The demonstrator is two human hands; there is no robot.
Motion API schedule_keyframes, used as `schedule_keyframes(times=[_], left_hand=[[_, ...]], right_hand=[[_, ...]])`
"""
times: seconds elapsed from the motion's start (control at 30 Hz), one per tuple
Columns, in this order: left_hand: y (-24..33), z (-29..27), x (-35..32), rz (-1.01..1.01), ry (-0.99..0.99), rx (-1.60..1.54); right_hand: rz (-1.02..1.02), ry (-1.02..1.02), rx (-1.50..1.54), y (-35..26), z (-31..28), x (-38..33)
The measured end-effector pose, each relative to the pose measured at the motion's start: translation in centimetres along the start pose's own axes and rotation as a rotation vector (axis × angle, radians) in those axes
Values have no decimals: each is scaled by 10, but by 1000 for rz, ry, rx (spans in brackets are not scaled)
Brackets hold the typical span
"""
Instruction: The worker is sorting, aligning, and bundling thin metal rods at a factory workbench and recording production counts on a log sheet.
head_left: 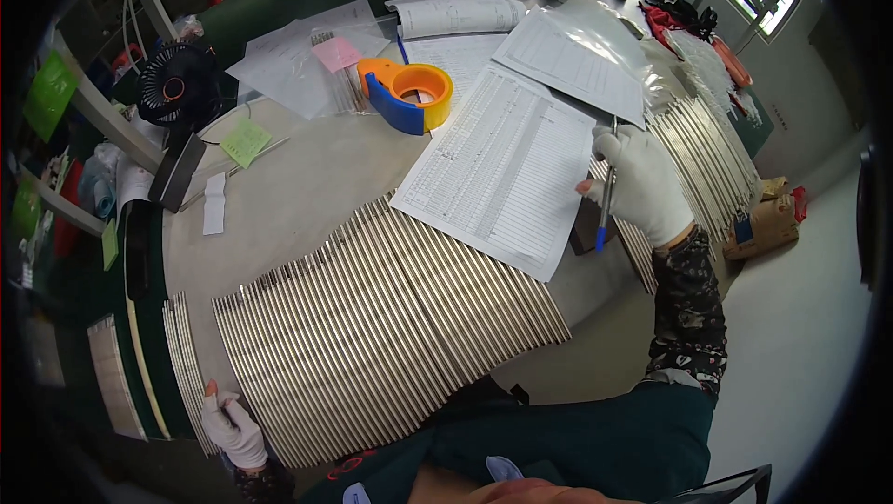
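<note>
My right hand (642, 183), in a white glove with bare fingertips, is closed around a pen (607, 192) with a blue end. It is beside the right edge of a printed table sheet (498, 165). My left hand (234, 430), gloved the same way, is at the near left, its fingers curled at the near end of a narrow group of metal rods (186, 364). Whatever is between those fingers is hidden. Just right of it, a wide row of silvery metal rods (372, 327) lies side by side. The sheet covers some of their far ends.
More rods (707, 169) lie at the right. An orange and blue tape dispenser (406, 95), stacked papers (577, 58) and a clear plastic bag (605, 30) are farther back. A black fan (177, 86) stands left, near a green note (246, 142). A cardboard box (763, 228) is at the right.
</note>
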State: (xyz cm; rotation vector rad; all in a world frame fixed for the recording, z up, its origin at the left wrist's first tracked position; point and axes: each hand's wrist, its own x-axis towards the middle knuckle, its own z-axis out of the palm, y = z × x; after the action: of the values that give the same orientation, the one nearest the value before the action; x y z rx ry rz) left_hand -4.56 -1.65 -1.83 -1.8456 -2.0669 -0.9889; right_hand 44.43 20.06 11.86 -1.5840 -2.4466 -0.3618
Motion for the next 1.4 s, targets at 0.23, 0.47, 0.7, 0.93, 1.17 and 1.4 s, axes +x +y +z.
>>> schedule_keyframes(times=[0.23,0.47,0.7,0.93,1.17,1.4], left_hand=[[-4,1,-1,2,10,-35],[1,6,4,17,-3,-62],[0,4,4,48,38,-38],[4,6,7,50,17,-40],[5,3,10,77,-7,-22],[8,0,8,64,13,-39]], right_hand=[[-189,-274,109,-77,9,-38],[-140,-337,31,-87,31,-27],[-174,-350,-2,-93,38,-16],[-214,-286,-74,-86,40,-11],[206,459,45,-19,-25,8],[656,900,-82,106,-70,33]])
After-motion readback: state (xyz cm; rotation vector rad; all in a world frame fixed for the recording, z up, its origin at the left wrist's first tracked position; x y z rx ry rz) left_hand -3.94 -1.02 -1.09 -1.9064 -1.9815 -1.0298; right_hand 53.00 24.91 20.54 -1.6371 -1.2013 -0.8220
